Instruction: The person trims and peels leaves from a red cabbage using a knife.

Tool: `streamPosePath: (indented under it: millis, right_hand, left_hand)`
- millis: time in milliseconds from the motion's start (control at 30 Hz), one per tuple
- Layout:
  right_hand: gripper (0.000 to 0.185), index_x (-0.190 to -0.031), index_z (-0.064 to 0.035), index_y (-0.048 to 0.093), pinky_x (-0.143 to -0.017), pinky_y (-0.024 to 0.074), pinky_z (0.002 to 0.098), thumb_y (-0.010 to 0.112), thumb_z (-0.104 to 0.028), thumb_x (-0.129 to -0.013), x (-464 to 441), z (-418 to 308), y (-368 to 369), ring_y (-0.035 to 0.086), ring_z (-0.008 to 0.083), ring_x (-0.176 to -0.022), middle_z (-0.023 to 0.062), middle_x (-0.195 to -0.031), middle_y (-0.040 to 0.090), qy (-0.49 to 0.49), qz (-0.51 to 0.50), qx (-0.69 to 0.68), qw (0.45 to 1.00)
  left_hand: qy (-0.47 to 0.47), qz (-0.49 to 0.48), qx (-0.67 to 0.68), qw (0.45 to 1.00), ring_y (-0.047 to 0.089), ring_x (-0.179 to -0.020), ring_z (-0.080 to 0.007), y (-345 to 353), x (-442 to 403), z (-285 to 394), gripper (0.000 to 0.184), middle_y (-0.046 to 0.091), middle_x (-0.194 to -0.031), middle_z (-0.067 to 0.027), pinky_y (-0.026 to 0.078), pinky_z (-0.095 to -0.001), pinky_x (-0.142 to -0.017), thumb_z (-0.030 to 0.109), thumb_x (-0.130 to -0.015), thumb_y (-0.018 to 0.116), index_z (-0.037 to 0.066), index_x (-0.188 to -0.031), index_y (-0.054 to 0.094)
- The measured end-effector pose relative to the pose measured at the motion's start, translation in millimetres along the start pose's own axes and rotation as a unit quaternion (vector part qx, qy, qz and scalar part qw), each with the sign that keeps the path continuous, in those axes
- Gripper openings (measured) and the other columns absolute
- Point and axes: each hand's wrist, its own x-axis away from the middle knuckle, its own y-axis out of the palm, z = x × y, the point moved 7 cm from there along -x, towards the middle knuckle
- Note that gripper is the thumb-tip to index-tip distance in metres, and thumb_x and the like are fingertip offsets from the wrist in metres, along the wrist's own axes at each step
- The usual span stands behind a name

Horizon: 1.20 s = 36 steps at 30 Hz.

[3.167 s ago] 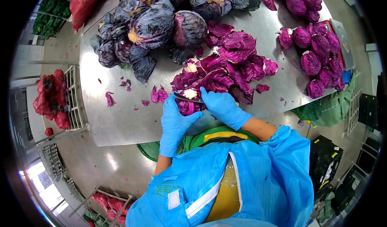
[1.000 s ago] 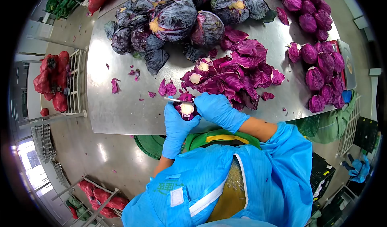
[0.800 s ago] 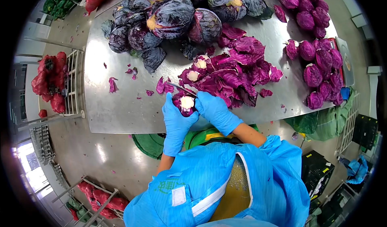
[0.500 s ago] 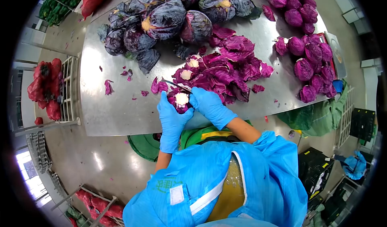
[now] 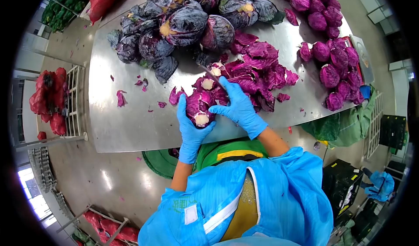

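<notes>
My left hand (image 5: 190, 134), in a blue glove, is wrapped round a purple cabbage (image 5: 198, 106) whose pale cut stem faces me. A knife (image 5: 208, 71) points up and left from my right hand (image 5: 239, 110), its handle hidden in the gloved fingers. The thumb of that hand reaches toward the cabbage's right side. Just beyond lies a heap of loose purple leaves (image 5: 257, 71), with pale stem pieces at its left end. Dark untrimmed cabbages (image 5: 185, 25) are piled farther back on the metal table (image 5: 126, 130).
Peeled purple cabbages (image 5: 329, 75) stand at the table's right, beside a scale (image 5: 364, 62). Red sacks (image 5: 50, 99) sit on a rack at the left. Black crates (image 5: 340, 185) are on the floor at lower right. A person in blue (image 5: 379, 185) is far right.
The cabbage in my left hand has tilted and shows more of its side. My right hand has lifted and opened its thumb away, and the knife has swung upward off the cabbage.
</notes>
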Motion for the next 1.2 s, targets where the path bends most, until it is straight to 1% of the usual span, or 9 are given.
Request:
streamPosePath:
  millis: [300, 400, 467, 667, 767, 833, 1000, 1100, 1200]
  right_hand:
    - [0.048, -0.133, -0.0082, 0.054, -0.059, 0.0548, 0.0321, 0.063, -0.011, -0.086, 7.1, -21.3, 23.3, 0.067, 0.0217, -0.068, 0.0137, -0.095, 0.068, -0.058, 0.059, -0.107, 0.991]
    - [0.036, -0.125, -0.0072, 0.061, -0.051, 0.0503, 0.0282, 0.061, -0.012, -0.089, 12.8, -25.2, 15.5, 0.059, 0.0108, -0.053, 0.0054, -0.072, 0.063, 0.077, 0.025, -0.25, 0.965]
    - [0.032, -0.122, -0.0066, 0.063, -0.047, 0.0468, 0.0236, 0.058, -0.013, -0.092, 19.6, -26.3, 17.6, 0.054, 0.0045, -0.05, -0.0008, -0.063, 0.057, 0.199, -0.025, -0.381, 0.902]
    - [0.019, -0.105, -0.0001, 0.065, -0.042, 0.0475, 0.0257, 0.054, -0.006, -0.091, 3.5, 6.9, -15.8, 0.056, 0.0113, -0.045, 0.0046, -0.063, 0.061, 0.26, 0.079, -0.44, 0.856]
    - [0.03, -0.118, -0.0035, 0.062, -0.051, 0.0527, 0.0266, 0.054, -0.004, -0.09, 1.5, 82.6, -45.5, 0.061, 0.0137, -0.058, 0.0066, -0.091, 0.067, 0.274, 0.163, -0.297, 0.9]
    - [0.044, -0.129, -0.0098, 0.058, -0.069, 0.0562, 0.0298, 0.057, -0.002, -0.087, -15.2, 11.3, -88.3, 0.066, 0.0218, -0.083, 0.0115, -0.105, 0.064, -0.072, 0.292, 0.212, 0.93]
    - [0.05, -0.125, -0.0087, 0.061, -0.086, 0.0533, 0.0356, 0.075, -0.027, -0.081, -19.4, -51.4, -32.0, 0.063, 0.0272, -0.103, 0.0152, -0.117, 0.063, -0.113, 0.101, 0.081, 0.985]
    - [0.074, -0.128, -0.0021, 0.056, -0.086, 0.0514, 0.0381, 0.077, -0.049, -0.075, -14.8, -48.1, 27.6, 0.063, 0.032, -0.1, 0.0186, -0.112, 0.06, 0.065, -0.117, 0.012, 0.991]
    - [0.07, -0.128, -0.0004, 0.055, -0.087, 0.0501, 0.0394, 0.074, -0.045, -0.077, -14.2, -18.6, 47.1, 0.062, 0.0339, -0.1, 0.0197, -0.114, 0.059, 0.071, -0.088, -0.082, 0.99]
  left_hand:
    - [-0.093, -0.039, -0.098, 0.99, 0.044, -0.128, -0.031, -13.5, -5.5, 2.6, 0.099, 0.043, -0.14, -0.0183, 0.035, -0.0404, -0.109, 0.033, -0.066, 0.086, 0.0, -0.143, 0.034]
    - [-0.207, 0.005, 0.104, 0.973, 0.049, -0.123, -0.0323, -26.2, 1.1, -21.3, 0.092, 0.048, -0.135, -0.0182, 0.04, -0.0406, -0.106, 0.028, -0.066, 0.086, 0.002, -0.141, 0.039]
    - [-0.431, 0.01, 0.337, 0.837, 0.056, -0.116, -0.0309, -29.8, 25.8, -51.2, 0.084, 0.052, -0.131, -0.0154, 0.046, -0.0409, -0.101, 0.015, -0.067, 0.08, 0.003, -0.14, 0.04]
    - [-0.389, -0.035, 0.534, 0.75, 0.053, -0.122, -0.0322, -34.2, 27.5, -61.5, 0.092, 0.053, -0.133, -0.0154, 0.044, -0.0465, -0.105, 0.021, -0.06, 0.078, 0.002, -0.14, 0.039]
    - [-0.338, -0.032, 0.52, 0.784, 0.053, -0.122, -0.028, -35.3, 8.8, -47.1, 0.092, 0.051, -0.135, -0.0135, 0.044, -0.0422, -0.105, 0.018, -0.053, 0.081, 0.001, -0.136, 0.043]
    - [-0.319, -0.033, 0.454, 0.831, 0.048, -0.127, -0.0269, -38.4, 1.6, -49.1, 0.092, 0.046, -0.14, -0.0132, 0.04, -0.041, -0.108, 0.013, -0.054, 0.079, 0.002, -0.138, 0.043]
    - [-0.237, -0.097, 0.281, 0.925, 0.044, -0.131, -0.0242, -37.3, -23.6, -41.5, 0.091, 0.043, -0.144, -0.0131, 0.034, -0.0368, -0.112, 0.004, -0.057, 0.071, 0.001, -0.142, 0.039]
    - [-0.197, -0.115, 0.233, 0.945, 0.042, -0.133, -0.0246, -29.2, -28.4, -39.0, 0.09, 0.042, -0.145, -0.0139, 0.032, -0.0359, -0.113, 0.002, -0.059, 0.07, 0.0, -0.143, 0.038]
    - [-0.176, -0.115, 0.19, 0.959, 0.041, -0.134, -0.0261, -22.7, -30.1, -38.8, 0.088, 0.042, -0.144, -0.0162, 0.032, -0.0362, -0.113, 0.004, -0.062, 0.073, 0.0, -0.142, 0.038]
